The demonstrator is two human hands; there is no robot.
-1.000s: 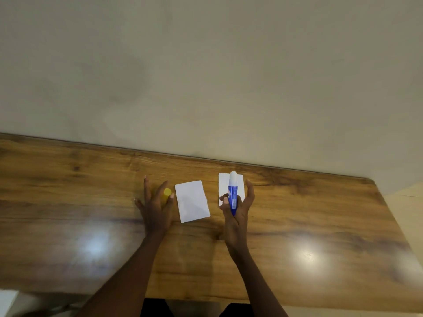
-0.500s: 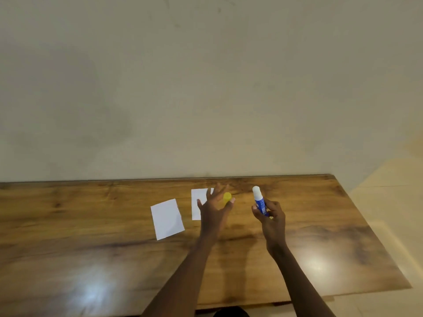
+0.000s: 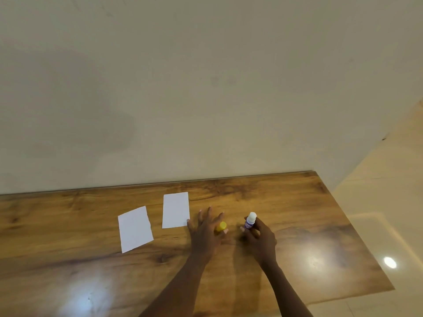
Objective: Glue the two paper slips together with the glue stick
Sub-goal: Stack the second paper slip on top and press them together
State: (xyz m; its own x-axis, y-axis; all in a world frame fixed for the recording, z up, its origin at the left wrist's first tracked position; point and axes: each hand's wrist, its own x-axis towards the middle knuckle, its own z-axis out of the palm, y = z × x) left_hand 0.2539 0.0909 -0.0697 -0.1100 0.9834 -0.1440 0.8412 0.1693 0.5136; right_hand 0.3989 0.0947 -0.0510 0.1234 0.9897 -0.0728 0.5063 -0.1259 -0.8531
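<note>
Dim warm light, glare patches on glossy table (overhead lamps), soft blur

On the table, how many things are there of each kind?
White paper slips: 2, left one, right one
Glue stick: 1, held in the right hand
Yellow cap: 1, at the left hand
Total: 4

Showing white paper slips, yellow cap, blue-and-white glue stick, brown wood-grain table.
</note>
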